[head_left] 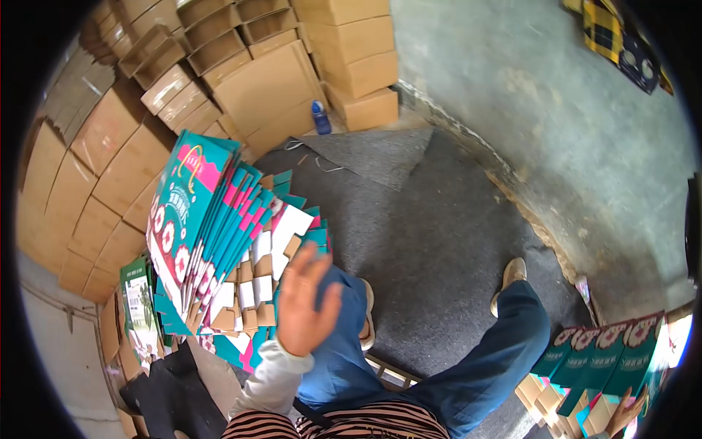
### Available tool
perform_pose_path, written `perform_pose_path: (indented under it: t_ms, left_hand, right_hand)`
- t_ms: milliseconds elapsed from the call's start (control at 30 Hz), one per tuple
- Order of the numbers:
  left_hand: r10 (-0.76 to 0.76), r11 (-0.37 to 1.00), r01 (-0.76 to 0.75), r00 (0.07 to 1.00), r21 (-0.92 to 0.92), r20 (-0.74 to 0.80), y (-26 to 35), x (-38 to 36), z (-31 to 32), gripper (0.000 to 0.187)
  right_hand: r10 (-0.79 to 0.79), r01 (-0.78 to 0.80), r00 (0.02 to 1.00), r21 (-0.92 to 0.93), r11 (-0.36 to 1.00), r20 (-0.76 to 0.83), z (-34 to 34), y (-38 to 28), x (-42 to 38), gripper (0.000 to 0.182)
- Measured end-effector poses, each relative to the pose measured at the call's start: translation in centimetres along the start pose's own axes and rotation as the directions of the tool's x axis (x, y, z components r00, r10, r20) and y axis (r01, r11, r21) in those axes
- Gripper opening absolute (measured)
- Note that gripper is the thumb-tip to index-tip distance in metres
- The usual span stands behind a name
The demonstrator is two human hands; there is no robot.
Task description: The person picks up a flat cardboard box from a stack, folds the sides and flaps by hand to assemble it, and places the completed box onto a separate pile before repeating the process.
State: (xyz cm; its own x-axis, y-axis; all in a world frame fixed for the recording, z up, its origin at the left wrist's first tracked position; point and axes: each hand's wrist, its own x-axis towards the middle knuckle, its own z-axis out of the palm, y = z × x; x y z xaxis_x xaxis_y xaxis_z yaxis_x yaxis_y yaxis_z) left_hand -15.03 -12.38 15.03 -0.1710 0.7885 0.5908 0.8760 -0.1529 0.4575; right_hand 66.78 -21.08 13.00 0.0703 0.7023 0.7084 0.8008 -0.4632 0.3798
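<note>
My left hand (308, 304) is raised above my thigh with its fingers spread and nothing in it. It is beside a fanned pile of teal and pink printed cardboard boxes (183, 212), folded flat, whose brown and white flaps stick out towards the hand. At the lower right, my right hand (626, 414) lies at a second group of teal boxes (599, 358) with flower prints. Its fingers are stretched out over their edge, and part of the hand is cut by the dark rim of the view.
Brown cartons (110, 168) are stacked along the left and back. A blue bottle (320, 118) stands on the floor before them. A grey cloth (380, 154) lies near the wall (526, 95). Dark fabric (175, 395) is at the lower left.
</note>
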Motion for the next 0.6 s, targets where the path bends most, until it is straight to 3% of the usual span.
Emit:
perform_pose_path:
  t_ms: [67, 167, 200, 233, 300, 367, 500, 600]
  left_hand:
    - [-0.022, 0.972, 0.067, 0.98, 0.225, -0.196, -4.6, 0.4, -2.6, 0.044]
    - [-0.012, 0.844, 0.195, 0.938, 0.5, -0.345, -13.6, 1.1, -7.7, 0.04]
    - [0.002, 0.774, 0.22, 0.937, 0.594, -0.349, -16.5, 1.2, -9.4, 0.045]
    - [0.005, 0.669, 0.242, 0.944, 0.702, -0.33, -18.9, 1.2, -10.7, 0.054]
    - [-0.129, 0.569, 0.319, 0.945, 0.758, -0.301, -23.5, 1.2, -12.0, 0.062]
    - [-0.259, 0.528, 0.328, 0.941, 0.784, -0.22, -26.7, 1.4, -12.1, 0.065]
    - [-0.448, 0.53, 0.417, 0.877, 0.738, -0.173, -30.4, 1.2, -11.2, 0.065]
    - [-0.397, 0.501, 0.376, 0.9, 0.78, -0.179, -30.6, 1.0, -11.2, 0.058]
  right_hand:
    - [-0.223, 0.183, 0.954, -0.198, 0.963, -0.202, -0.8, 0.0, 0.0, 0.079]
    - [-0.188, 0.12, 0.949, -0.262, 0.958, -0.251, -4.4, -4.9, 2.6, 0.071]
    - [-0.099, 0.068, 0.963, -0.129, 0.989, -0.251, -8.3, -9.7, 4.8, 0.056]
    - [-0.07, 0.077, 0.977, 0.025, 0.997, -0.202, -7.4, -10.9, 5.5, 0.051]
    - [-0.033, 0.06, 0.995, 0.322, 0.945, -0.09, -5.1, -13.3, 5.8, 0.046]
    - [-0.142, 0.171, 0.985, 0.488, 0.856, -0.097, -8.1, -20.6, 7.6, 0.044]
    - [-0.245, 0.099, 0.962, 0.686, 0.72, 0.118, -11.2, -30.1, 7.9, 0.043]
    - [-0.352, 0.122, 0.923, 0.752, 0.648, 0.154, -11.5, -33.7, 7.1, 0.043]
